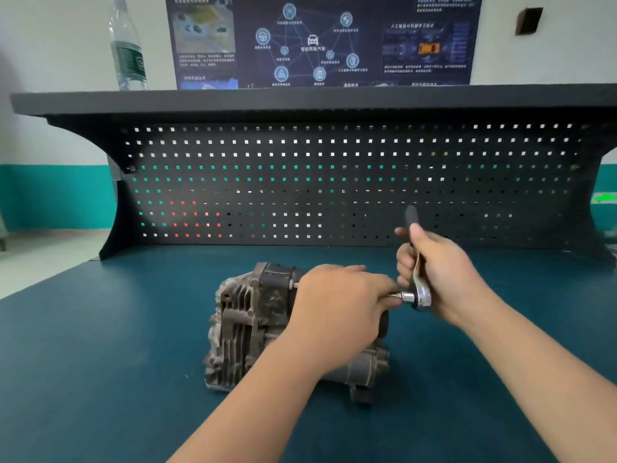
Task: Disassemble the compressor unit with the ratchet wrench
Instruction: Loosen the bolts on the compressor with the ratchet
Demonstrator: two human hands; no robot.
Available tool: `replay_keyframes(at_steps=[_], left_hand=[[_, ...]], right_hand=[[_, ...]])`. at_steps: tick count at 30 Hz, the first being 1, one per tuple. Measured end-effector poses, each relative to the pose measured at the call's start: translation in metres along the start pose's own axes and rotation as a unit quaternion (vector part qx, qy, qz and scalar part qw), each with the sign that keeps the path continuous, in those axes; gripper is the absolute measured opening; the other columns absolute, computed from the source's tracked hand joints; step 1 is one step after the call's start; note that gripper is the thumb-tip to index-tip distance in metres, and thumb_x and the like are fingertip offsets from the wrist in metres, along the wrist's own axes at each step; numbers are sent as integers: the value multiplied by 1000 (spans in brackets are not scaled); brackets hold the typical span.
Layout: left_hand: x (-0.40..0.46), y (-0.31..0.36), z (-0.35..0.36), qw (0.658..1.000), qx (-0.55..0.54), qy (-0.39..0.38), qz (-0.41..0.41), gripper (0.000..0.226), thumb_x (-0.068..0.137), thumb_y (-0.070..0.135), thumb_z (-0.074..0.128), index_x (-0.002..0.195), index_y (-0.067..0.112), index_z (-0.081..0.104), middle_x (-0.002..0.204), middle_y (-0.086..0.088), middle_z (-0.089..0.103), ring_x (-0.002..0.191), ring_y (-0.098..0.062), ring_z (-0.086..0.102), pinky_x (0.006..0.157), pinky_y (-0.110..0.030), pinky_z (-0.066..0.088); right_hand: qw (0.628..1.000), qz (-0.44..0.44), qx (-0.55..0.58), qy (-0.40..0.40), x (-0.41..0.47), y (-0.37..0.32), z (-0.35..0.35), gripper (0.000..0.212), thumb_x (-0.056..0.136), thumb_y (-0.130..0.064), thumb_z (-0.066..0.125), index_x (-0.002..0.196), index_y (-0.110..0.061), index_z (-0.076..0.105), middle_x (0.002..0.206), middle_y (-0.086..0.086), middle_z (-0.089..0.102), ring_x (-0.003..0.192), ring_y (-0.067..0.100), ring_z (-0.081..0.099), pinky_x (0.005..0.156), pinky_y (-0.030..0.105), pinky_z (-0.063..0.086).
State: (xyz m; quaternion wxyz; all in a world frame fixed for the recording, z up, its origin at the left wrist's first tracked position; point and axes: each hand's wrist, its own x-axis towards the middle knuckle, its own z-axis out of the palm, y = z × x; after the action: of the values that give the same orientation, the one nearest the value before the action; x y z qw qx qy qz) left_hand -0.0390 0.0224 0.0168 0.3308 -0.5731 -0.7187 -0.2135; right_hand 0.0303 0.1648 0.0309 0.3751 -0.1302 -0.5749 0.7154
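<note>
Overhead, poster (320, 38) text stays illegibly blurred.

A compressor (253, 329) of cast metal is seen at the centre, its ribbed surface dull, rough and stained brown-grey; toward 5 o'clock a smoother, paler metal cylinder (354, 369) is joined to it. At 3 o'clock of it, a ratchet wrench (419, 289) with a bright, polished chrome head and a matt black handle is shown. The table (100, 362) is covered in a matt blue-green mat, smooth and faintly speckled. At 12 o'clock a matt black perforated metal panel (334, 182) is seen. At 11 o'clock stands a clear, glossy plastic bottle (128, 48).
</note>
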Motion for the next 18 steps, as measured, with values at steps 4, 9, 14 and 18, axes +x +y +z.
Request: replay_keyframes(at_steps=[4, 9, 14, 18], left_hand=[[0, 1, 0, 997, -81, -10, -17, 24, 91, 43, 51, 110, 40, 66, 102, 13, 71, 106, -10, 62, 83, -31, 47], [-27, 31, -12, 843, -408, 246, -250, 12, 88, 30, 58, 83, 31, 69, 77, 10, 70, 71, -4, 65, 65, -17, 50], [-21, 68, -9, 566, -628, -46, -532, 58, 90, 54, 48, 76, 1, 68, 40, 1, 56, 29, -10, 46, 32, -11, 25], [-9, 61, -5, 586, -590, -21, -555, 60, 91, 53, 46, 70, 0, 66, 34, 5, 47, 25, -10, 37, 32, -10, 23]], right_hand=[[960, -243, -140, 13, -5, -3, -2, 23, 99, -35, 33, 96, -28, 55, 51, -7, 44, 48, 11, 38, 49, 24, 34], [950, -287, -105, 61, -14, 7, 8, 25, 105, -23, 30, 96, -24, 54, 48, -6, 40, 47, 12, 34, 49, 28, 30], [931, -349, -100, 40, -20, 0, 9, 21, 100, -26, 34, 100, -22, 55, 49, -5, 41, 48, 13, 36, 50, 25, 32], [888, -443, -119, -11, -26, -5, 8, 22, 98, -31, 33, 108, -23, 51, 53, -10, 43, 49, 10, 39, 53, 18, 35]])
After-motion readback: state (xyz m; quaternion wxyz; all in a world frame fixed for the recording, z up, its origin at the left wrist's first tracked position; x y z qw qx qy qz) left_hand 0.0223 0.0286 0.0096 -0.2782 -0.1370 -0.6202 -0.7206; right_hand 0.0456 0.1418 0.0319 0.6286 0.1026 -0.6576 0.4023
